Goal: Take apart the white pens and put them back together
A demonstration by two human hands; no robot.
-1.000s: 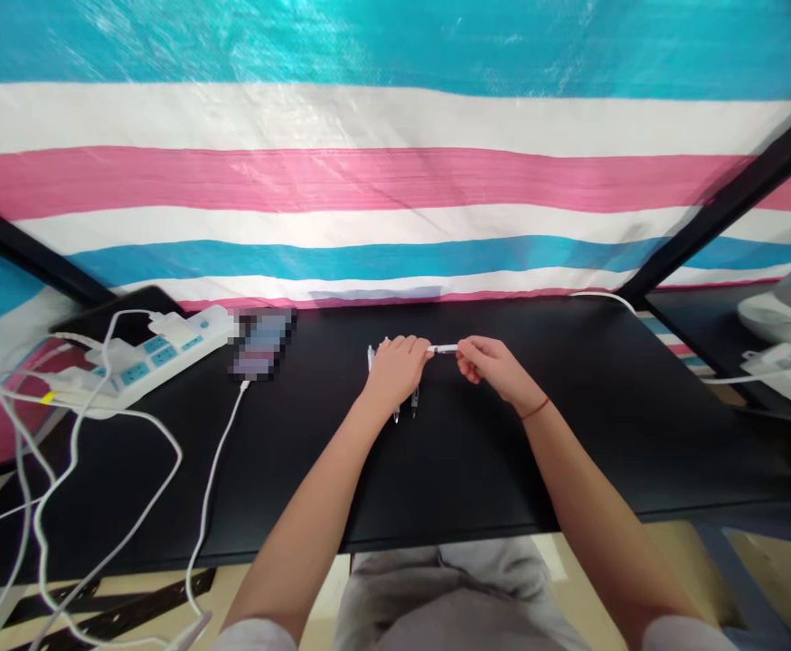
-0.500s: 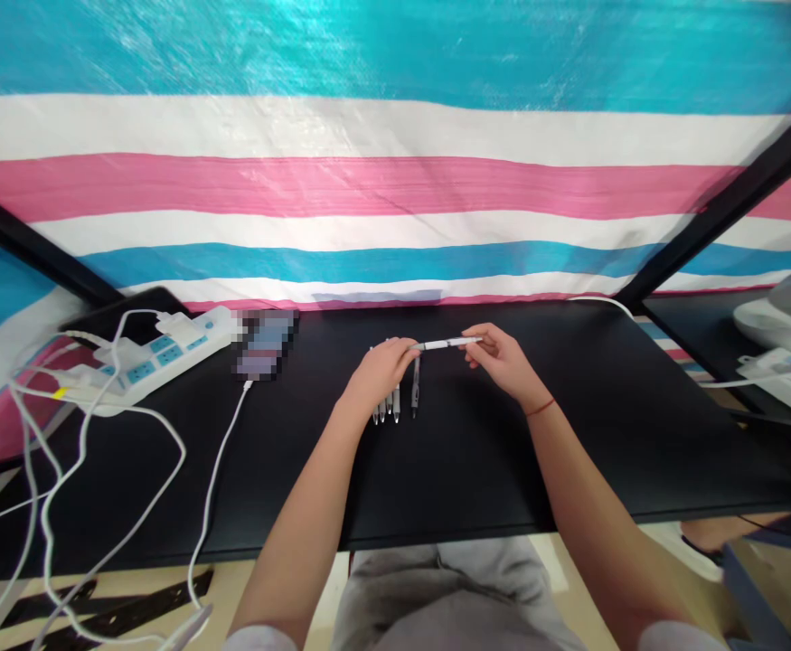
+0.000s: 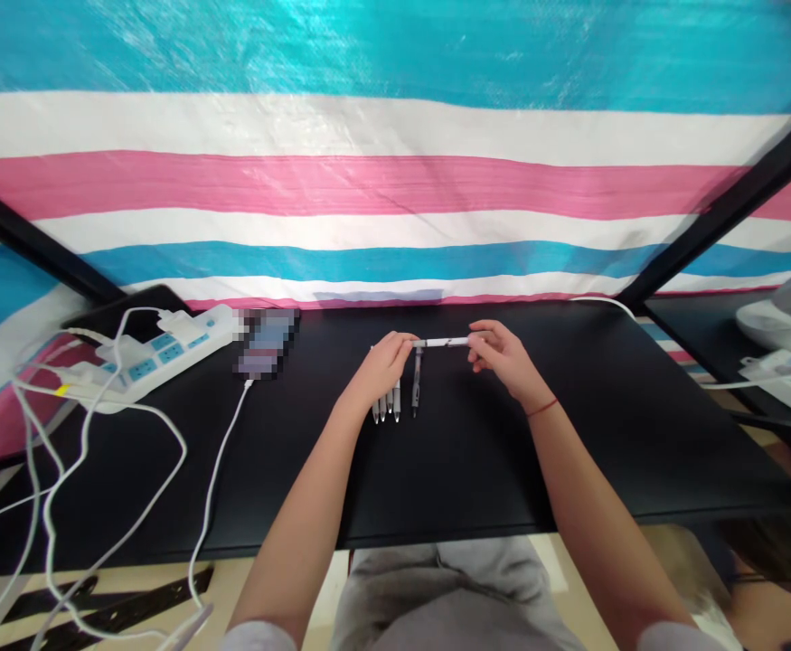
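The white pen (image 3: 441, 343) is up in the air, just above the black table (image 3: 571, 434). It lies flat, going from left to right. The left hand (image 3: 382, 364) pinches its left end and the right hand (image 3: 502, 356) pinches its right end. Both hands are just as near. More pens (image 3: 395, 402) lie on the table under the left hand, pointing toward the person.

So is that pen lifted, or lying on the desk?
Lifted: the pen spans level between left hand and right hand, above the desk.
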